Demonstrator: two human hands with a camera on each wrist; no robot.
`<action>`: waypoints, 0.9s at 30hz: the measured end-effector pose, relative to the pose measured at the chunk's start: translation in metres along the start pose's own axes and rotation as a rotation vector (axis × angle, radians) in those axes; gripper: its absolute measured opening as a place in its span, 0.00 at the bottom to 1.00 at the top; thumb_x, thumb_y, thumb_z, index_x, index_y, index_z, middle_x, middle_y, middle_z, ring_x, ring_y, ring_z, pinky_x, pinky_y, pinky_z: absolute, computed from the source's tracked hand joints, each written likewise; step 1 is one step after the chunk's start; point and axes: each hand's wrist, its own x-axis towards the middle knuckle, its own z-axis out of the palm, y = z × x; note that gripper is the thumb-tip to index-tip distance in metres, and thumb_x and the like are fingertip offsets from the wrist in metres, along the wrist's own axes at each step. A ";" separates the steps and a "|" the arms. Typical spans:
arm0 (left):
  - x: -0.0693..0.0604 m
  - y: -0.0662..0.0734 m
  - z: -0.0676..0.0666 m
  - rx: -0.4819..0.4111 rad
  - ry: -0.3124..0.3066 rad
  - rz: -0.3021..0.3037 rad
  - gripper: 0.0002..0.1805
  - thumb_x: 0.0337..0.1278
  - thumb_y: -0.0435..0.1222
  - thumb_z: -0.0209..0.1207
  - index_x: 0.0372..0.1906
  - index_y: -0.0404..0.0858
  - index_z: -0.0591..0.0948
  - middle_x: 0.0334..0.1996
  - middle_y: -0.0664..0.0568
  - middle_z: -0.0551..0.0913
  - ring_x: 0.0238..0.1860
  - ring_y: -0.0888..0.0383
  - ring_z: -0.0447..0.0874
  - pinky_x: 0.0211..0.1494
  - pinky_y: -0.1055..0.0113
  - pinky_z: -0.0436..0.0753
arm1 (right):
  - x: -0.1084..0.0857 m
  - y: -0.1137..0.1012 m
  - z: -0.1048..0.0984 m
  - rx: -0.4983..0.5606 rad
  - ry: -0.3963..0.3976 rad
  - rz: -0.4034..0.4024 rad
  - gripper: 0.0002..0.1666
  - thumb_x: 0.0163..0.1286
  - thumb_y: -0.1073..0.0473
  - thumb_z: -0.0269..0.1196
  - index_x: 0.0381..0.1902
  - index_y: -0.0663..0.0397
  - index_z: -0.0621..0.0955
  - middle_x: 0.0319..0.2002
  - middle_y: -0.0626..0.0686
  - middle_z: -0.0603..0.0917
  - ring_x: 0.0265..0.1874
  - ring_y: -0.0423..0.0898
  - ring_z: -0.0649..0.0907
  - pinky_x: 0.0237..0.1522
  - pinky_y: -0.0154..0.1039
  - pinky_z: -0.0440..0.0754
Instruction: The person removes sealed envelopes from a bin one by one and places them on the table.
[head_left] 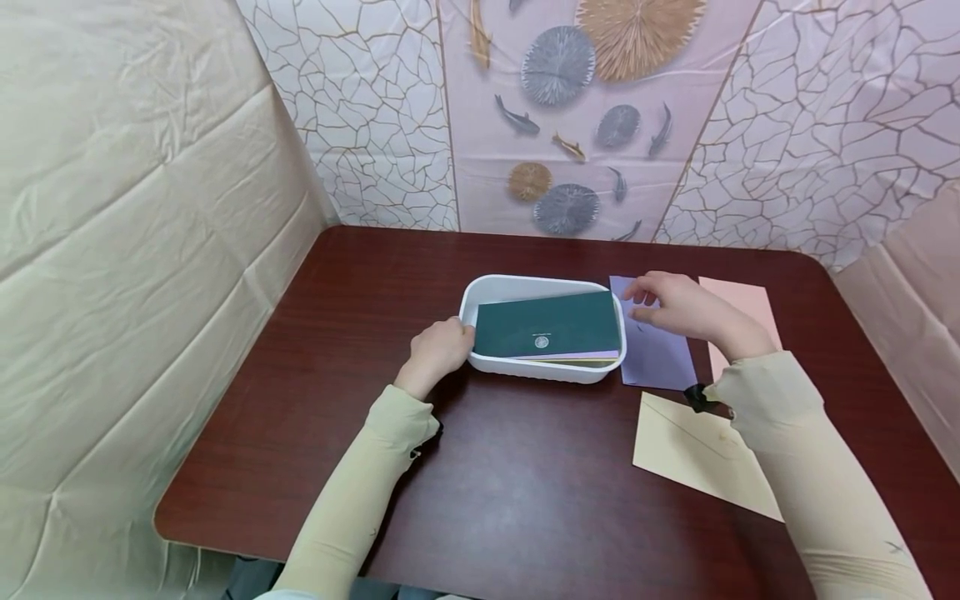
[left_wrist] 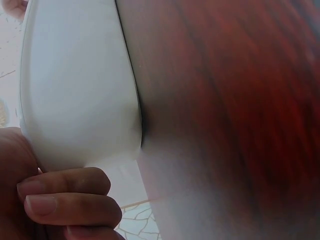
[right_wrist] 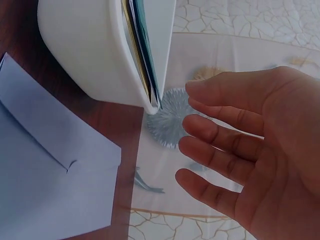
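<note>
A white plastic bin (head_left: 525,367) stands on the table. Inside it a dark green envelope (head_left: 547,325) lies on top, with lilac and yellow paper edges showing beneath. My left hand (head_left: 438,348) grips the bin's left end; the curled fingers (left_wrist: 70,205) show against its outer wall in the left wrist view. Just right of the bin, my right hand (head_left: 678,308) hovers over a purple envelope (head_left: 660,358), its fingers loosely bent and holding nothing. In the right wrist view that hand (right_wrist: 235,135) is apart from the bin's edge.
A pink envelope (head_left: 742,300) lies at the back right, partly behind the right hand. Nearer the front, a cream envelope (head_left: 690,442) lies partly under the right forearm. The brown wooden table (head_left: 337,333) meets patterned cloth (head_left: 360,108) at its back edge.
</note>
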 end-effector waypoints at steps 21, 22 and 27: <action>0.002 -0.002 0.003 0.006 -0.003 -0.011 0.22 0.73 0.47 0.41 0.42 0.38 0.80 0.33 0.48 0.82 0.36 0.49 0.81 0.42 0.48 0.78 | 0.038 -0.010 0.022 -0.050 -0.094 -0.005 0.15 0.66 0.65 0.65 0.48 0.68 0.84 0.45 0.63 0.79 0.44 0.58 0.80 0.49 0.56 0.79; 0.002 -0.002 0.004 0.007 -0.002 -0.011 0.22 0.73 0.47 0.41 0.43 0.38 0.80 0.34 0.47 0.82 0.37 0.49 0.81 0.43 0.48 0.78 | 0.040 -0.010 0.024 -0.060 -0.094 -0.009 0.14 0.66 0.65 0.65 0.48 0.68 0.84 0.45 0.63 0.79 0.44 0.58 0.80 0.50 0.56 0.78; 0.004 -0.002 0.004 0.008 0.012 -0.009 0.22 0.73 0.47 0.41 0.44 0.37 0.81 0.36 0.46 0.83 0.39 0.48 0.82 0.44 0.47 0.78 | 0.051 -0.012 0.030 -0.103 -0.102 -0.032 0.14 0.65 0.65 0.65 0.47 0.68 0.84 0.45 0.63 0.80 0.49 0.60 0.79 0.56 0.57 0.75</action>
